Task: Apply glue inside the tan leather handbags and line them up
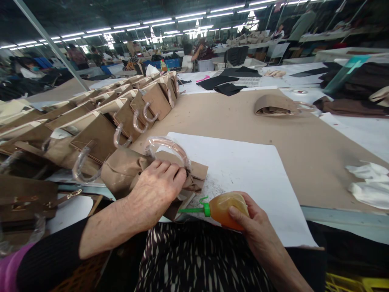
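Note:
A brown handbag (121,168) with a plastic-wrapped handle (172,145) lies on its side at the near edge of the table. My left hand (162,180) is closed on the bag's edge, just below the handle; the fingertips are hidden. In my right hand (252,215) is a squeeze bottle (226,209) of amber liquid, held level. Its thin green nozzle (191,210) points left at the bag's lower edge, close under my left hand. Whether the tip touches the bag I cannot tell. White paper (249,170) lies beneath the bag.
Rows of similar brown handbags (91,138) stand along the left. A rolled brown piece (273,105) sits farther back on the tan tabletop (212,115). Black cut pieces (217,81) lie behind, white cloth (369,184) at right. People are in the background.

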Demonstrator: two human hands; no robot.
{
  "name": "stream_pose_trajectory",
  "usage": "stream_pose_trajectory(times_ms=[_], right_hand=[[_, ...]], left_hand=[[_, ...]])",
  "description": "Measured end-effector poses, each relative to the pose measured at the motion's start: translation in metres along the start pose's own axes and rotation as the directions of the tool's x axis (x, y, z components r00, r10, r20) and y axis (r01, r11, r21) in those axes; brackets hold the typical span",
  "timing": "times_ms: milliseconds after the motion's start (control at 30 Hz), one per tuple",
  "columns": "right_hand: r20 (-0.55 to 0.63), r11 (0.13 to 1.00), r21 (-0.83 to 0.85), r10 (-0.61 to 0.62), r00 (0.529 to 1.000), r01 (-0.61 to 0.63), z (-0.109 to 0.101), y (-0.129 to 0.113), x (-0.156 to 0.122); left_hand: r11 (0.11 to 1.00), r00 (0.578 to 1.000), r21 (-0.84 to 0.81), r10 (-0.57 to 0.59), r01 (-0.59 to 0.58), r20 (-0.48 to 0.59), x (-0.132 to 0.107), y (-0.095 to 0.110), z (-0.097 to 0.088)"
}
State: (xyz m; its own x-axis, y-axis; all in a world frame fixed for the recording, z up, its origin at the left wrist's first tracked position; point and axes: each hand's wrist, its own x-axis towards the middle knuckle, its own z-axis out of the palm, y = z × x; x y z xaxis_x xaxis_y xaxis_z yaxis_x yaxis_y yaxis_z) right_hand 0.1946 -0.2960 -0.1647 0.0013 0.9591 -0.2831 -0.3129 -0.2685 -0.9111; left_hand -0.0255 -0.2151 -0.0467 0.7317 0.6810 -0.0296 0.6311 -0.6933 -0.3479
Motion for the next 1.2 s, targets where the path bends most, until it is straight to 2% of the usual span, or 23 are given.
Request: stream_pose_trajectory(times_ms=[167, 400, 533, 867, 1100, 1200], right_hand=[[0.007, 0.998, 0.049, 0.037, 0.999, -0.037, 0.003, -0.002, -0.007], [-0.120, 0.986, 0.139, 0.106, 0.987, -0.089, 0.008, -0.007, -0.004], [-0.115, 0.984, 0.145, 0.120, 0.986, -0.103, 0.012, -0.008, -0.005], [-0.061, 0.984, 0.116, 0.146, 0.987, -0.139, 0.007, -0.003, -0.007], [-0.091, 0.990, 0.057, 0.137, 0.986, -0.132, 0.021, -0.011, -0.018], [-0.102, 0.994, 0.035, 0.110, 0.989, -0.107, 0.020, -0.012, -0.023]], left_hand=[[1.000, 1.000, 0.008, 0.003, -0.003, 0.011, -0.001, -0.001, 0.000], [1.000, 1.000, 0.001, -0.010, 0.010, -0.006, -0.003, -0.001, 0.002], [1.000, 1.000, -0.008, -0.009, 0.009, -0.024, -0.003, 0.000, 0.001], [1.000, 1.000, 0.001, -0.009, 0.009, -0.007, -0.002, -0.001, 0.001], [1.000, 0.999, 0.000, -0.015, 0.015, -0.030, -0.003, 0.000, 0.003], [1.000, 0.998, -0.005, -0.010, 0.010, -0.056, -0.003, 0.000, 0.003]])
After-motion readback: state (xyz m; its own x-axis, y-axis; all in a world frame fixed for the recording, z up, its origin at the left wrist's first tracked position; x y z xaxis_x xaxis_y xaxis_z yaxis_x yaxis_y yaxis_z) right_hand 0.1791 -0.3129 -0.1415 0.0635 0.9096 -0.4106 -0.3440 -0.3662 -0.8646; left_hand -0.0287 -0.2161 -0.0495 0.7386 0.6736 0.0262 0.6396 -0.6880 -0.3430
